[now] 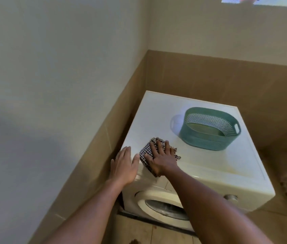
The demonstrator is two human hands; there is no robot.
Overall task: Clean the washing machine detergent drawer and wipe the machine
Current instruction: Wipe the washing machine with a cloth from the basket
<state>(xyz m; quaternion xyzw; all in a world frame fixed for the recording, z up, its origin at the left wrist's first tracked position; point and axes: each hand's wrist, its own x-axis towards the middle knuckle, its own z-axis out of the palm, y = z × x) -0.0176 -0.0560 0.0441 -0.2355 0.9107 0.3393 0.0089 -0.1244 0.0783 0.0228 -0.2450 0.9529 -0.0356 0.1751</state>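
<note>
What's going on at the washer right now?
A person is wiping the washer top. The right hand presses flat on a checked cloth near the front left corner of the top. The left hand rests open on that corner's edge beside it. A green basket stands farther back on the top, apart from the cloth.

Washing machine (200,166) top: smooth white casing, glossy, with dull yellowish discolouration along its front edge. Cloth (145,152) on the machine's front left corner: woven checked fabric with frayed edges. Basket (208,140) on the machine's top, toward the rear right: teal plastic, ribbed, matt. Knob (230,197) on the machine's front: shiny, metal-looking. Wall tiles (209,76) behind the machine: tan, smooth, low sheen.
</note>
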